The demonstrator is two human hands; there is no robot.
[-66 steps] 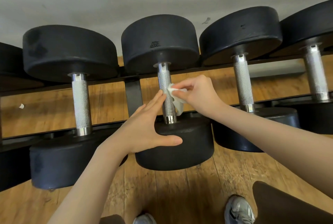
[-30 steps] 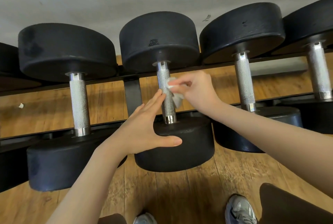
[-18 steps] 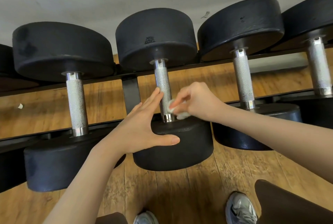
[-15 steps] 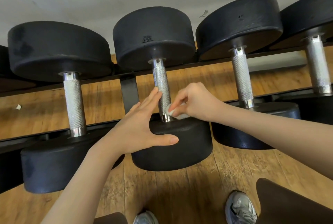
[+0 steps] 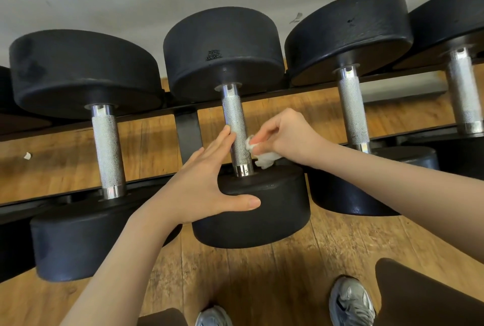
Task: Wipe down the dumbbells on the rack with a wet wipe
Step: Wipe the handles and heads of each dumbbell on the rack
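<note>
**Wiping the middle dumbbell's handle, low end**

I see my right hand (image 5: 288, 137) pinching a crumpled white wet wipe (image 5: 262, 155), grip narrow, thumb and fingertips closed on it. The wipe presses against the right side of the knurled handle (image 5: 235, 126) of the middle dumbbell (image 5: 222, 53), down near the chrome collar above the near head. My left hand (image 5: 199, 184) is flat, fingers straight, grip wide and holding nothing; fingertips touch the handle's left side, thumb lies across the near head's top. The dumbbell sits on the black rack (image 5: 187, 131), between a left dumbbell (image 5: 83, 71) and a right dumbbell (image 5: 348, 35), all lying across the rails. Wood floor (image 5: 288, 278) below, grey shoes (image 5: 351, 299) at the bottom edge.
</note>
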